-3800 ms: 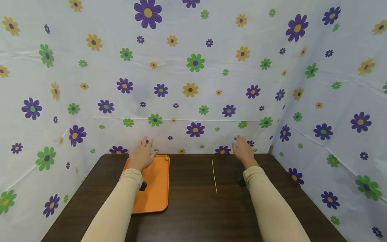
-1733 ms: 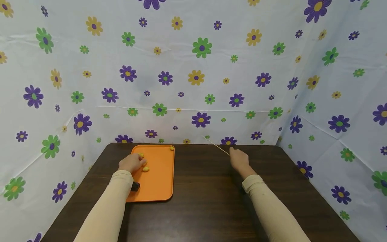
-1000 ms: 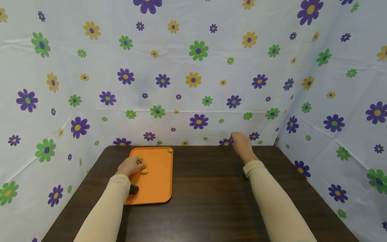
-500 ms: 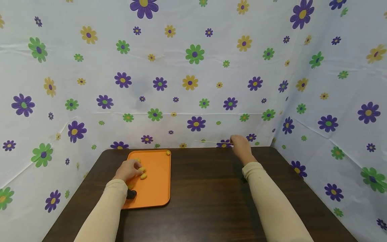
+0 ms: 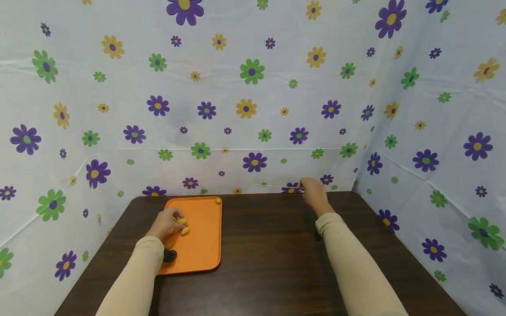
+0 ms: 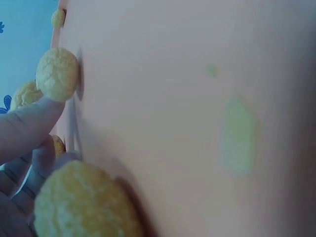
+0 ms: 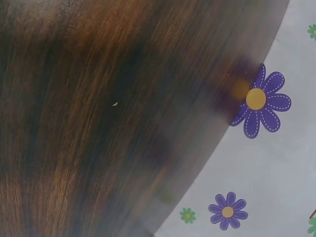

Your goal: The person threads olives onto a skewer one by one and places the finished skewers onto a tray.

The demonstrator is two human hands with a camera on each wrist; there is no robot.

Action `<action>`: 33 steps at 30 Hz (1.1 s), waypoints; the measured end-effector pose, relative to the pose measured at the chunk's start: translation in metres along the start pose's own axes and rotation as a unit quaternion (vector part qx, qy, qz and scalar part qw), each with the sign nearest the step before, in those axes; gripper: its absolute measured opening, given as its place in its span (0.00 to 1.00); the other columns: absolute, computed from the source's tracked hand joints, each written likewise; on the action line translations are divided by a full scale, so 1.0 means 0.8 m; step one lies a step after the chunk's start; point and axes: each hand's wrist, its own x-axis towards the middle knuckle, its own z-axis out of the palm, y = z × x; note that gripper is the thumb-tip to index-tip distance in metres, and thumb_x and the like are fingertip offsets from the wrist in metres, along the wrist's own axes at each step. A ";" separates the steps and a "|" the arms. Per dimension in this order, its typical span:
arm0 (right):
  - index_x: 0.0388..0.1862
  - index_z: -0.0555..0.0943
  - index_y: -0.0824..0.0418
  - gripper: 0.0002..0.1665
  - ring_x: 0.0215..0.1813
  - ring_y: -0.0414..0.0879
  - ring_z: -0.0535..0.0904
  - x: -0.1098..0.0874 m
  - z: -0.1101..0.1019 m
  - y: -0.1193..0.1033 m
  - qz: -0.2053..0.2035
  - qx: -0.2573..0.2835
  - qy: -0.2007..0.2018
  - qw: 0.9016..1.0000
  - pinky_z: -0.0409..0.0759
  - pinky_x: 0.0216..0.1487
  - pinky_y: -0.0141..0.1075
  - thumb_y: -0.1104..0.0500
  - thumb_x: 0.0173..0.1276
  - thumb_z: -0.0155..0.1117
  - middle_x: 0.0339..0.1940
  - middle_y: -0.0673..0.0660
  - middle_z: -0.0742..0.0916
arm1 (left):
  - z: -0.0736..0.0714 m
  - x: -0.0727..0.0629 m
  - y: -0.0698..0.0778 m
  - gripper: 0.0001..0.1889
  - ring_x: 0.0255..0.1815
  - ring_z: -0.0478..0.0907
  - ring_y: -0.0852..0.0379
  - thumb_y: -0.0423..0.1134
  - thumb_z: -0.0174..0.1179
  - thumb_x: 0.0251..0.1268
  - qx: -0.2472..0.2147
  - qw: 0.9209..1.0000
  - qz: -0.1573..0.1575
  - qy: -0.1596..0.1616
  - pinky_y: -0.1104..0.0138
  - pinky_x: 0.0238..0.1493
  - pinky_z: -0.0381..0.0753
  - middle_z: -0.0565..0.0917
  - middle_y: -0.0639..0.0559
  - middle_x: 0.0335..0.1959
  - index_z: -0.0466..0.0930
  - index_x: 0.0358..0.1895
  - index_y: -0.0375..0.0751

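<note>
At the left, my left hand [image 5: 165, 223] is low over the orange tray [image 5: 205, 245], thumb and forefinger around a yellow puffed snack ball [image 5: 181, 220]. In the left wrist view, that ball [image 6: 24, 95] shows behind the thumb [image 6: 29, 121]. Another puff ball [image 5: 185, 231] lies on the tray right beside the thumb, and one more [image 5: 168, 245] sits under the wrist. My right hand [image 5: 314, 193] pinches one end of a thin pale skewer [image 5: 274, 186] at the back of the table. The skewer points left, nearly level, clear of the tabletop.
A further yellow puff ball [image 5: 218, 200] rests in the tray's far right corner. The dark wooden table [image 5: 261, 272] reaches back to a white flowered cloth [image 5: 221, 96], which also hangs along both sides. A small pale crumb [image 7: 115, 104] lies on the wood.
Both hands were open, with the skewer lying on the table; my right hand has since picked it up and turned it leftward. My left hand has come down among the puff balls.
</note>
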 end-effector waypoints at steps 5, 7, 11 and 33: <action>0.36 0.84 0.65 0.12 0.39 0.56 0.84 -0.001 0.000 -0.002 0.003 -0.002 0.004 1.000 0.80 0.48 0.53 0.76 0.55 0.72 0.33 0.59 0.87 | 0.000 0.000 0.003 0.15 0.38 0.73 0.48 0.24 0.73 0.54 -0.009 1.000 0.006 0.000 0.59 0.43 0.78 0.78 0.44 0.37 0.77 0.40 0.35; 0.36 0.83 0.65 0.12 0.39 0.56 0.84 -0.001 0.000 -0.001 0.004 0.001 0.005 1.000 0.80 0.48 0.53 0.76 0.55 0.72 0.33 0.59 0.87 | -0.001 0.001 0.003 0.15 0.38 0.72 0.48 0.23 0.73 0.54 -0.009 1.000 0.006 -0.002 0.58 0.44 0.78 0.78 0.44 0.36 0.77 0.40 0.35; 0.35 0.83 0.65 0.12 0.38 0.56 0.84 -0.001 0.002 0.000 0.002 0.002 0.010 1.000 0.80 0.48 0.54 0.77 0.55 0.70 0.32 0.59 0.87 | -0.002 0.003 0.004 0.13 0.38 0.72 0.47 0.23 0.72 0.54 -0.003 1.000 -0.003 -0.013 0.54 0.46 0.79 0.78 0.43 0.35 0.77 0.39 0.34; 0.35 0.82 0.63 0.09 0.40 0.56 0.83 -0.001 0.012 -0.013 0.015 0.004 -0.018 1.000 0.82 0.48 0.52 0.74 0.61 0.69 0.34 0.58 0.87 | -0.021 -0.004 -0.003 0.11 0.44 0.81 0.47 0.32 0.70 0.64 -0.008 0.994 -0.046 -0.098 0.52 0.55 0.83 0.87 0.43 0.42 0.87 0.47 0.32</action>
